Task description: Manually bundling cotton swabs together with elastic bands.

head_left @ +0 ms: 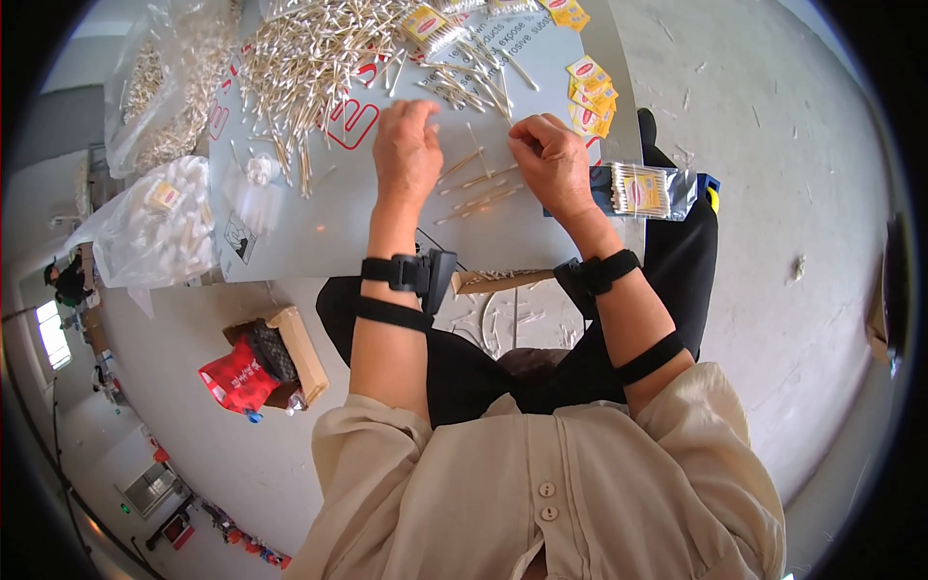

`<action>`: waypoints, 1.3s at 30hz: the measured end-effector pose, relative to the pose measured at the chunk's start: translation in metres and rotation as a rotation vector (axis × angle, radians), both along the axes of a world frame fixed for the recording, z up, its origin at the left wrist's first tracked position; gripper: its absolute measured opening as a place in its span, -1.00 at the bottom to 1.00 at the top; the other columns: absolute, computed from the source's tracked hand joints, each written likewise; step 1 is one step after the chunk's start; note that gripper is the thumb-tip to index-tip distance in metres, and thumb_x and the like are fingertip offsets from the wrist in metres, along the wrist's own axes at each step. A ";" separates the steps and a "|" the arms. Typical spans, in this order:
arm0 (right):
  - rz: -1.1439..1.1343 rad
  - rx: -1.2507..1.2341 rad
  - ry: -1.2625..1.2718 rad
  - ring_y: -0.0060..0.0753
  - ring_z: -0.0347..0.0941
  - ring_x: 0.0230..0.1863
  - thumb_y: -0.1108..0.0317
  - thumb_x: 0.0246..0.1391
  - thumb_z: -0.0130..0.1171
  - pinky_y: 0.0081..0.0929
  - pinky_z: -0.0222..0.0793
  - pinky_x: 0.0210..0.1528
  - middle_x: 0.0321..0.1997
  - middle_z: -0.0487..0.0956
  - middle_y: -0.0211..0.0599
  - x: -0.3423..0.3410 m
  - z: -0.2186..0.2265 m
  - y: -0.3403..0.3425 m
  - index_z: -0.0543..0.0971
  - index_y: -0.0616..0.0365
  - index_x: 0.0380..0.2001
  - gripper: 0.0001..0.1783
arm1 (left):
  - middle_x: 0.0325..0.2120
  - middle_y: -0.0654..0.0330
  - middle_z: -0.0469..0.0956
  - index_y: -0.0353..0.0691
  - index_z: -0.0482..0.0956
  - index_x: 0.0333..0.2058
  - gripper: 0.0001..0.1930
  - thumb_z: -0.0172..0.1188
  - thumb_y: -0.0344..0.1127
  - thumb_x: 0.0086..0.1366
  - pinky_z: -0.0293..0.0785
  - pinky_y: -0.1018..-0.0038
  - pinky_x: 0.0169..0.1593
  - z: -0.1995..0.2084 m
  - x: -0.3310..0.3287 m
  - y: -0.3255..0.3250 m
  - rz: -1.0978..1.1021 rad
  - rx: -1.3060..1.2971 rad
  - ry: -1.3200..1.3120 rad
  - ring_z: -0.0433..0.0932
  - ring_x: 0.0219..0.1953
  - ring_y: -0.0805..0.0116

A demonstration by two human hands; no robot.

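Observation:
Over the table, my left hand (pixel 404 153) is closed with its fingers curled toward the right; whatever it holds, if anything, is hidden. Opposite it, my right hand (pixel 555 162) has thumb and fingers drawn together in a pinch, and I cannot make out what lies between them. Several loose cotton swabs (pixel 474 205) are scattered on the grey tabletop between and below the hands. A big heap of cotton swabs (pixel 314 68) spreads beyond my left hand. More swabs (pixel 464 87) lie just past both hands, near a clear pack of swabs with a yellow label (pixel 430 27).
Yellow printed cards (pixel 592 97) lie fanned along the table's right edge. A filled swab pack (pixel 641 189) rests at the right corner near my leg. On the left are bags of swabs (pixel 166 92) and of packed rolls (pixel 159 222). A cardboard box (pixel 302 353) stands on the floor.

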State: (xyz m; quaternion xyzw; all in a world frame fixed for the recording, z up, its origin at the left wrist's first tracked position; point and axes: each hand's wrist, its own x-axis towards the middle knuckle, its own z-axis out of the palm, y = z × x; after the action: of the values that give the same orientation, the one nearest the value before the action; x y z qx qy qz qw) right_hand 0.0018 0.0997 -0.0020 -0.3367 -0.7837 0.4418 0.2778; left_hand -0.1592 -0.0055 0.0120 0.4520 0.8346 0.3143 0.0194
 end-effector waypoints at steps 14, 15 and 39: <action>0.067 0.221 -0.204 -0.17 0.49 -0.36 0.22 -0.28 0.32 -0.26 0.40 -0.31 -0.45 0.47 -0.31 -0.006 0.011 -0.025 0.56 0.08 -0.50 -0.75 | -0.42 0.21 0.46 -0.16 0.48 -0.47 -0.84 0.27 -0.53 -0.02 0.35 0.24 -0.16 0.003 -0.018 0.010 -0.099 -0.150 0.205 0.41 -0.24 0.09; 0.068 0.221 -0.203 -0.17 0.49 -0.36 0.22 -0.28 0.32 -0.26 0.40 -0.31 -0.45 0.47 -0.31 -0.007 0.011 -0.026 0.56 0.08 -0.50 -0.75 | -0.44 0.19 0.46 -0.17 0.48 -0.47 -0.85 0.26 -0.54 -0.01 0.36 0.24 -0.18 0.002 -0.013 0.006 -0.091 -0.138 0.171 0.42 -0.27 0.08; 0.077 0.297 -0.194 -0.25 0.43 -0.40 0.37 -0.18 0.21 -0.31 0.26 -0.30 -0.53 0.44 -0.39 -0.007 0.008 -0.033 0.54 0.03 -0.60 -0.96 | -0.41 0.23 0.47 -0.15 0.55 -0.43 -0.84 0.28 -0.54 -0.01 0.44 0.30 -0.18 0.001 -0.021 0.032 -0.236 -0.051 0.116 0.46 -0.23 0.17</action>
State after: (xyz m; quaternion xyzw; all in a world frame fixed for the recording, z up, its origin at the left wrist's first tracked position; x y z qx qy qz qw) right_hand -0.0052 0.0663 0.0064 -0.3026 -0.8758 0.2973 0.2304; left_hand -0.1805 0.0269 0.0131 0.5639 0.7830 0.2618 0.0196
